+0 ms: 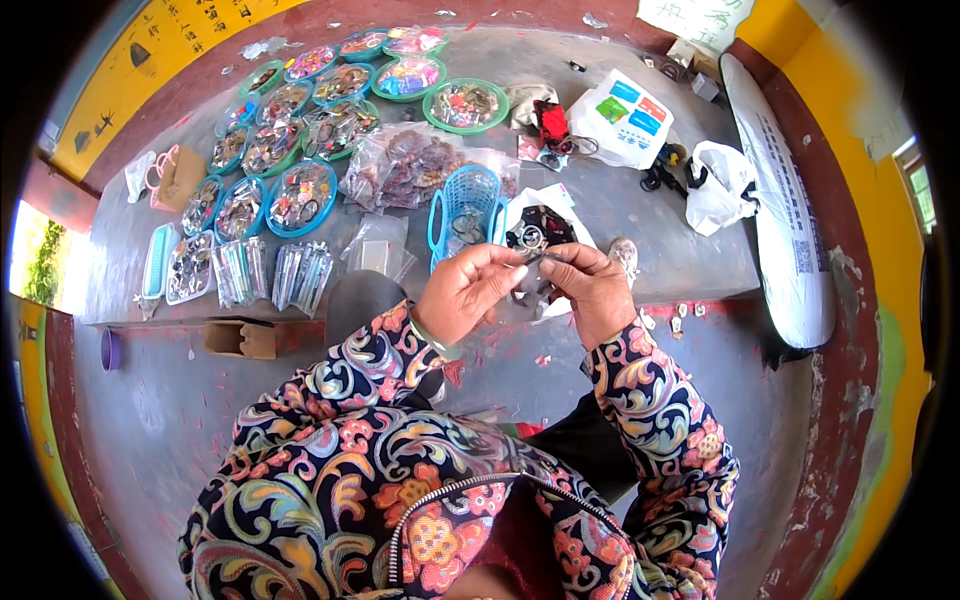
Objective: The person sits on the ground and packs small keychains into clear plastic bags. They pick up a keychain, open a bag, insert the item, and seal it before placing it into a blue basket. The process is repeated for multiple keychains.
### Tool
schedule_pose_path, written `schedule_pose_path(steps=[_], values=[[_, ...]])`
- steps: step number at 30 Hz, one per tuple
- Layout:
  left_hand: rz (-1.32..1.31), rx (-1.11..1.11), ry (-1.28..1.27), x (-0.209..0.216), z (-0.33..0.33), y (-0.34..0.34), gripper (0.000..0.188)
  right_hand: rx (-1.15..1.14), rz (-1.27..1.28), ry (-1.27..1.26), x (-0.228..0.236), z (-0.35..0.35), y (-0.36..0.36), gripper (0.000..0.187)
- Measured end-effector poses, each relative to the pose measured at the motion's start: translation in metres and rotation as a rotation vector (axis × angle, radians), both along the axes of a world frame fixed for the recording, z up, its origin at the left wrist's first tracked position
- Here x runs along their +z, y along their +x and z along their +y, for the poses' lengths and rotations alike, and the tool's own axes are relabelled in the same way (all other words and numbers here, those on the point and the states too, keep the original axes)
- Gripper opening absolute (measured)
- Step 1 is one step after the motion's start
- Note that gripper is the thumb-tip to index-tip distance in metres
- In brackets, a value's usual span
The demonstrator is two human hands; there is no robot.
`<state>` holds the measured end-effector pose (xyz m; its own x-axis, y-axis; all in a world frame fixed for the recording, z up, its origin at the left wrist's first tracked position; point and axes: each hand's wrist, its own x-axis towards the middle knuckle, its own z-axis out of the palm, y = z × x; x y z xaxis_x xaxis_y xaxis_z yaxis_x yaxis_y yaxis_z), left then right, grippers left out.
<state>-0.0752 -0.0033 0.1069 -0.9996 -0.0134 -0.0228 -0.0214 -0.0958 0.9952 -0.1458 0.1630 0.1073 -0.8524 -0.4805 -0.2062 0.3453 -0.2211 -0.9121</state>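
My left hand [468,297] and my right hand [592,290] meet in front of me, fingertips pinched close together. Between them is a small dark piece [535,258], too small to tell its kind. Just beyond the fingers lies an opened white bag [572,215] on the grey ledge, holding dark items and a pale ring-shaped thing [530,237]. My hands partly cover this bag. Left of it stands a blue plastic basket [470,188] with handles and small packets inside.
Several round trays [302,198] of small packaged goods cover the ledge's left, beside bundles of pens [302,275]. Clear bags of brownish items [405,165] lie mid-ledge. White bags [622,120] and a long silvery board [785,220] are rightward. A cardboard box [240,340] sits below.
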Motion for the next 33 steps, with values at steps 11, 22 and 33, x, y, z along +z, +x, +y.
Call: schedule_pose_path(steps=[11,22,33], values=[[-0.103,0.056,0.204,-0.019,0.022,-0.002,0.022,-0.083,-0.099,-0.072,-0.006,0.033,-0.002,0.003],[-0.041,-0.024,-0.052,-0.023,0.010,0.007,0.017,0.020,-0.135,0.116,-0.012,0.038,0.007,0.017],[-0.274,-0.141,0.219,-0.024,0.014,0.008,0.022,-0.011,-0.169,0.074,-0.025,0.052,0.013,0.020]])
